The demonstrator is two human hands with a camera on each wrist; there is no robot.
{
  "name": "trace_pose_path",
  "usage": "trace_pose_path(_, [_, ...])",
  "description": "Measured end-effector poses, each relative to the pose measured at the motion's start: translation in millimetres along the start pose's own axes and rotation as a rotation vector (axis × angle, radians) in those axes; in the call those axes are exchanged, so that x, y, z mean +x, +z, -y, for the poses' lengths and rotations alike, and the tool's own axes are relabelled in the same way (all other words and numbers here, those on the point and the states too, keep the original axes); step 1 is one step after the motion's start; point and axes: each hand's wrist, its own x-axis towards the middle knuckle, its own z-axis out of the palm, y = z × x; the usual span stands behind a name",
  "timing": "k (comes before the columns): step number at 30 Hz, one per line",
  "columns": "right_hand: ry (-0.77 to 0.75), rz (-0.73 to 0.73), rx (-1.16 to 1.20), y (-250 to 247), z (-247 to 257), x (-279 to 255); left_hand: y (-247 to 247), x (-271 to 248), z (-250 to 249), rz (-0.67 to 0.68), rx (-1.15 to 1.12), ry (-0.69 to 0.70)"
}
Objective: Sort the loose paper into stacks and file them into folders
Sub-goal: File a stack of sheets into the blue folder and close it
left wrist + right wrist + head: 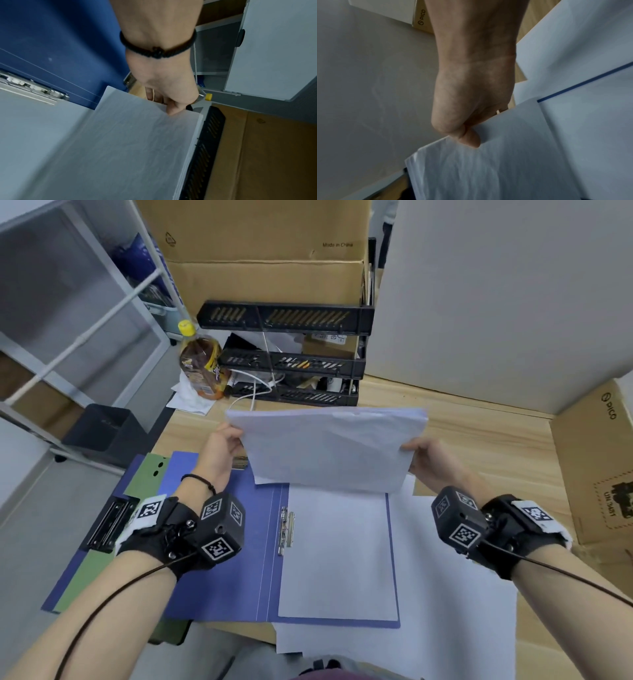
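Observation:
A thick stack of white paper (329,450) is held upright on its lower edge over the open blue folder (239,577). My left hand (222,445) grips the stack's left edge, thumb on the near face (173,111). My right hand (428,457) grips the right edge the same way (471,138). A white sheet (339,556) lies in the folder's right half beside its metal clip (286,530). More loose white sheets (455,594) lie under the folder at the right. The stack (128,148) fills the lower part of both wrist views (496,169).
A second blue folder and a green one (144,484) with a black clip lie under the open folder at the left. A black three-tier tray (291,354) and a brown drink bottle (202,364) stand behind. Cardboard boxes (596,460) border the desk at back and right.

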Motion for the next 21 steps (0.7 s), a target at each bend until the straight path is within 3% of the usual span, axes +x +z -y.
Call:
trace_pose_path(4, [-0.056, 0.035, -0.027, 5, 6, -5, -1, -1, -7, 0.002, -0.061, 0.002])
trace_pose_path(8, [0.014, -0.016, -0.123, 0, -29, -3, -6, -10, 14, 0.083, 0.080, -0.140])
trace_pose_path(11, [-0.016, -0.010, -0.187, -5, -39, -1, -5, -13, 13, 0.095, 0.054, -0.197])
trace_pose_path(14, [-0.034, -0.064, -0.302, -3, -27, -2, -3, -13, -1, 0.115, -0.087, -0.188])
trace_pose_path(17, [-0.065, -0.128, -0.337, -3, -13, -3, -9, -12, -9, 0.126, -0.395, -0.208])
trace_pose_path(21, [-0.094, -0.179, -0.131, -9, -8, -3, -18, -17, -9, 0.043, -0.598, -0.206])
